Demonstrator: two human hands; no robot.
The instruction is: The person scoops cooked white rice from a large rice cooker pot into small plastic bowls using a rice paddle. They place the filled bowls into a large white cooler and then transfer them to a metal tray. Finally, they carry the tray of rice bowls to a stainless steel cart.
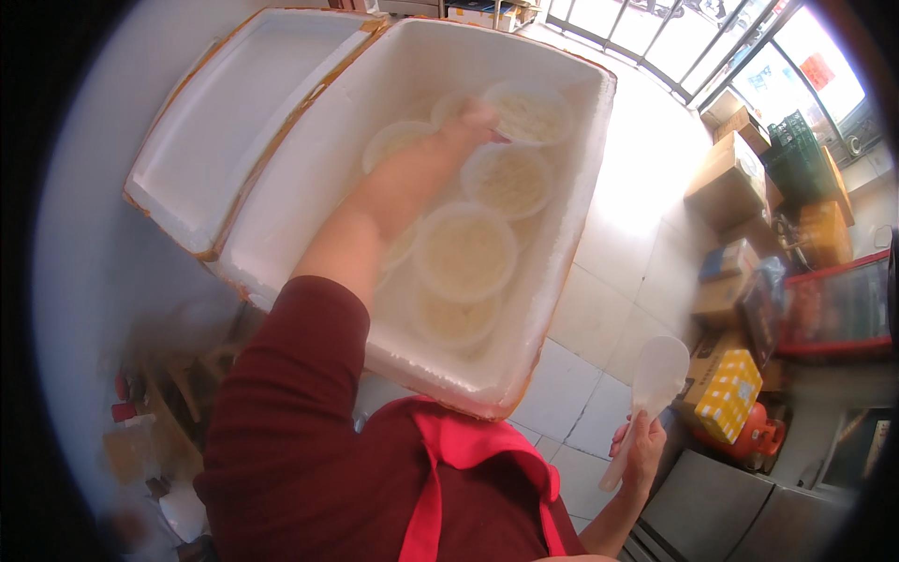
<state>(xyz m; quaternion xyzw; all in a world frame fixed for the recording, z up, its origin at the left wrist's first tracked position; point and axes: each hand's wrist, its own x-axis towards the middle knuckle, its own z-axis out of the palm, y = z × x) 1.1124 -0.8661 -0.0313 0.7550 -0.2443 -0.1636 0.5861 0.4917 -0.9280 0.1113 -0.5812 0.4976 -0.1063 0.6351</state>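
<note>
My left hand reaches deep into a white foam box, at the near edge of a round bowl of pale food. The hand is blurred, so its grip cannot be told; a small red thing shows beside it. Nearer stand a second bowl and a third, pale round bowl, which overlaps another bowl below. More bowls lie partly hidden under my left arm. Outside the box, at the lower right, my right hand grips a white rice paddle by its handle, blade up.
The foam lid lies hollow side up against the box's left side. Tiled floor runs along the right. Beyond it are cardboard boxes, a green plastic crate, a yellow checked box and an orange gas cylinder.
</note>
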